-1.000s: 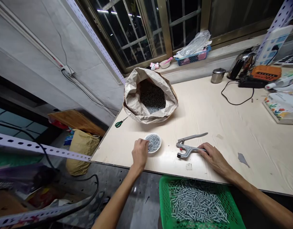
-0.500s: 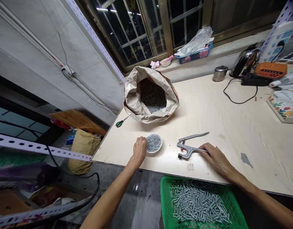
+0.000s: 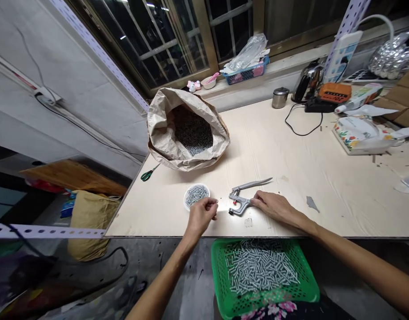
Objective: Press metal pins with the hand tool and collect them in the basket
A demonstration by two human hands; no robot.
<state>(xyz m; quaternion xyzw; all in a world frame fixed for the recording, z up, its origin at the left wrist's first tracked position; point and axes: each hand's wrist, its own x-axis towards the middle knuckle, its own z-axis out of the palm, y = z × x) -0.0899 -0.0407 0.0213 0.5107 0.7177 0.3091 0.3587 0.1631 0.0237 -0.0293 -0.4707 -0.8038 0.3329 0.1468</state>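
My left hand is pinched closed in front of a round white bowl full of small silvery metal pieces. Whatever sits between its fingertips is too small to name. To the right, the fingers of my right hand grip the lower handle of grey snap-fastener pliers, which lie on the tabletop. Their jaws point left toward my left hand, and the upper handle is spread away on its spring. Below the table edge is a green plastic basket holding many short metal pins.
Behind the bowl, a large paper sack of small metal parts stands rolled open. Green-handled scissors lie at the table's left edge. At the back right are a lidded metal cup, an orange battery pack and a tissue pack.
My left hand has left the bowl's rim and moved right, toward the pliers, with its fingertips pinched. My right hand keeps hold of the pliers. The camera view has shifted right.
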